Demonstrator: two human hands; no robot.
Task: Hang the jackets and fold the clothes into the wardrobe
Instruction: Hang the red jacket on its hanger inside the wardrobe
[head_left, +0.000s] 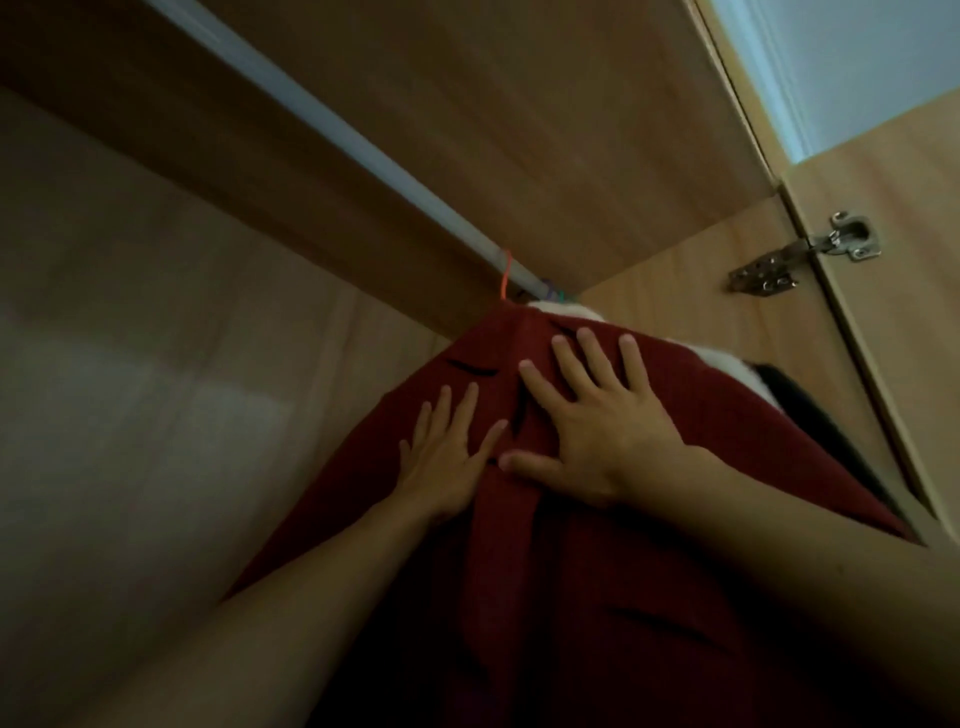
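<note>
Your left hand (445, 460) and right hand (592, 415) press flat, fingers spread, on the dark red woven jacket (597, 571) hanging below the pale metal rail (332, 122).

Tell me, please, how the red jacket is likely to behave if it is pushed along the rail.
The red jacket would probably yield softly: it creases under the left hand and right hand. It would likely swing, seemingly hanging from the rail.

Left of the left hand (447, 457) there was open room under the bare hanging rod (322, 114), back to the wardrobe wall (130, 389). Ahead of both flat palms the red jacket (675, 519) blocked passage. Right of the right hand (597, 431), a white garment (727, 364) and a black garment (810, 415) crowded against the side panel (701, 291) below the door hinge (810, 254).
</note>
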